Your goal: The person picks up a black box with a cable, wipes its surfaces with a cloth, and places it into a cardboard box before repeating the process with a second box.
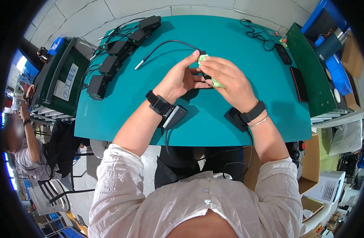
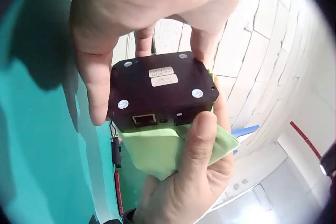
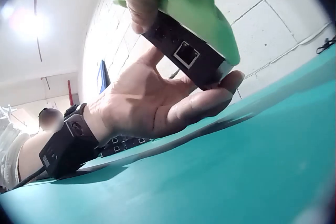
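Over the teal table, my left hand point(image 1: 174, 82) grips a small black box point(image 2: 163, 85) by its edges, thumb on one side and fingers on the other. The box has a network port point(image 2: 144, 119) in one side, two pale labels and a round sticker at each corner. A light green cloth point(image 2: 152, 150) lies folded against the box. My right hand point(image 1: 232, 82) pinches the cloth onto it, thumb at the port side in the left wrist view. From the box a black cable point(image 1: 168, 42) with a white tip curves left over the table.
Several similar black boxes point(image 1: 119, 50) with cables stand in a row at the back left. A dark phone point(image 1: 299, 84) and a black elongated device point(image 1: 283, 54) with a cord lie at the right. Green cabinets flank the table point(image 1: 122, 119); another person sits at far left.
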`<state>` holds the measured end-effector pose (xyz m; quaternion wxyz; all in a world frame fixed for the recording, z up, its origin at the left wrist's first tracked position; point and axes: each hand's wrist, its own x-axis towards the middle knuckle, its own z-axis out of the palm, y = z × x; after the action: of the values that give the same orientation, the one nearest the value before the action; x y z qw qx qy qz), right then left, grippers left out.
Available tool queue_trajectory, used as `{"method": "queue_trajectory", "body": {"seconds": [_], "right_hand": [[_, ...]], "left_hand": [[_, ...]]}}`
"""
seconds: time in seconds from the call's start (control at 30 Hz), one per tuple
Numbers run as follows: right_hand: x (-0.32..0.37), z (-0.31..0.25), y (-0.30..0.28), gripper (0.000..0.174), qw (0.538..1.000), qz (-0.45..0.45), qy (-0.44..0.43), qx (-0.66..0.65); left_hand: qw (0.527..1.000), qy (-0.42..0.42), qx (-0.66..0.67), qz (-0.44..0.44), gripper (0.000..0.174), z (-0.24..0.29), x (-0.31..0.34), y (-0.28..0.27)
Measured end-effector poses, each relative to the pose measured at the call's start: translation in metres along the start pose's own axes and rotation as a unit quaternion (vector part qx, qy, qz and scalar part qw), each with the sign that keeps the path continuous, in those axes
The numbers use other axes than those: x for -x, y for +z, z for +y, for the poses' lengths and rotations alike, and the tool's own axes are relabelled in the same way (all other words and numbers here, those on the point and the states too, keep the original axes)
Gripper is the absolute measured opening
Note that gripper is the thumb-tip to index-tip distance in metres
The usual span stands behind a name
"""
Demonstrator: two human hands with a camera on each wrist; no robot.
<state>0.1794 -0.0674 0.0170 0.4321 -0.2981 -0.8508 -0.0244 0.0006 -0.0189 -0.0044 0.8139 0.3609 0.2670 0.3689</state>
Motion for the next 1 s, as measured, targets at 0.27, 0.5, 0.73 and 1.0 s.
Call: {"method": "queue_trajectory", "body": {"seconds": [0.27,0.5,0.73,1.0], "right_hand": [[0.006,0.006,-0.006,0.034,0.998,0.006,-0.055,-0.006],[0.000,0.012,-0.006,0.032,0.935,0.231,0.228,-0.139],[-0.009,-0.009,0.013,0.046,0.995,-0.070,0.011,0.074],[-0.005,0.001,-0.004,0.045,0.990,-0.094,-0.049,0.089]], "left_hand": [[0.992,-0.012,0.122,0.005,0.051,0.005,-0.003,-0.007],[0.967,-0.066,0.234,-0.075,0.066,-0.001,-0.002,-0.001],[0.979,-0.040,0.198,-0.029,0.050,-0.009,0.001,0.002],[0.944,-0.011,0.320,-0.074,0.052,0.002,-0.002,-0.015]]}}
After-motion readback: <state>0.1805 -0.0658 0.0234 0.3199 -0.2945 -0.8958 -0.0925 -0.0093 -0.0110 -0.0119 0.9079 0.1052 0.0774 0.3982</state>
